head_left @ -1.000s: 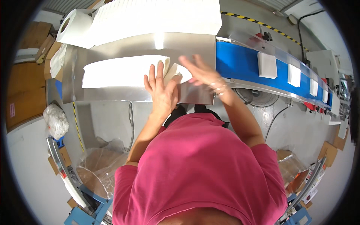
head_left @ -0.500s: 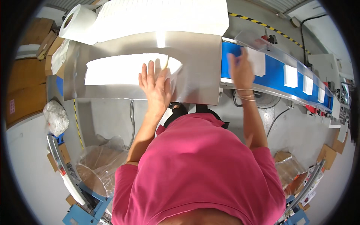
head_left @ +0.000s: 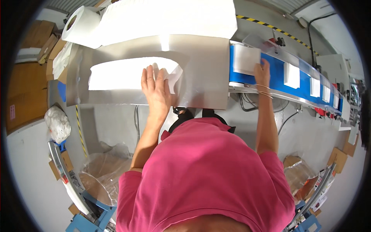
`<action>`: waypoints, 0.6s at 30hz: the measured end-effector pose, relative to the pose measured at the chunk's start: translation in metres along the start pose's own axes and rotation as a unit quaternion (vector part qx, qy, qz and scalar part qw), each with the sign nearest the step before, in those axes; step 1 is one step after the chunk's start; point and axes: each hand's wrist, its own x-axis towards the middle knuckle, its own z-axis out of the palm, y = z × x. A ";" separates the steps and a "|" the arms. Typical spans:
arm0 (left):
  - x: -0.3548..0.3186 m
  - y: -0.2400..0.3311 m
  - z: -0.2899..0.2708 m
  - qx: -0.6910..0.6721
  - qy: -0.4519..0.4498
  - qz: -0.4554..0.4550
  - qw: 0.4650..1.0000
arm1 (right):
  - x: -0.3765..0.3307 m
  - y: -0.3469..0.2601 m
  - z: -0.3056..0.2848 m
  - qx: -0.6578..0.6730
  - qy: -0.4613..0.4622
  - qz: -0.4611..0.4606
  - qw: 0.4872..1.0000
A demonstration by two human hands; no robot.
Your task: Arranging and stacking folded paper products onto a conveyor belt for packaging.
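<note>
A row of stacked white folded sheets (head_left: 116, 73), perhaps paper or cloth, lies on the steel table (head_left: 205, 77) in front of me. My left hand (head_left: 155, 91) rests on its right part, fingers stretched out and fairly flat. Beside those fingers the end sheet curls up and stands partly off the row. Over on the right, my right hand (head_left: 262, 72) is above the blue conveyor belt (head_left: 275, 79), its fingers bent in at the right edge of a white folded sheet (head_left: 245, 59). That sheet lies on the belt's near end; the grip on its edge is partly hidden.
Several more white folded pieces (head_left: 291, 75) ride along the belt, beside a clear plastic guard (head_left: 266, 46). A large white stack (head_left: 166, 17) and a white roll (head_left: 83, 25) stand at the table's back. Brown cartons (head_left: 29, 92) are at the left.
Another white sheet now lies at the belt's left end, under my right hand, which has shifted right. Earlier pieces have travelled rightward. My left hand stays on the row, whose end sheet has lifted.
</note>
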 end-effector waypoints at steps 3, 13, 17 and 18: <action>0.001 0.008 -0.004 0.002 -0.006 0.013 1.000 | -0.015 -0.051 -0.004 -0.402 0.255 -0.293 0.829; -0.001 0.009 -0.004 -0.006 -0.043 0.058 0.997 | -0.084 -0.120 0.099 0.272 -0.391 0.152 0.866; 0.008 -0.004 -0.007 0.018 0.005 -0.020 1.000 | -0.008 0.036 0.067 -0.020 -0.131 -0.112 0.985; 0.003 -0.012 -0.009 0.028 0.007 -0.032 0.999 | -0.009 0.008 0.045 0.080 -0.073 0.006 0.994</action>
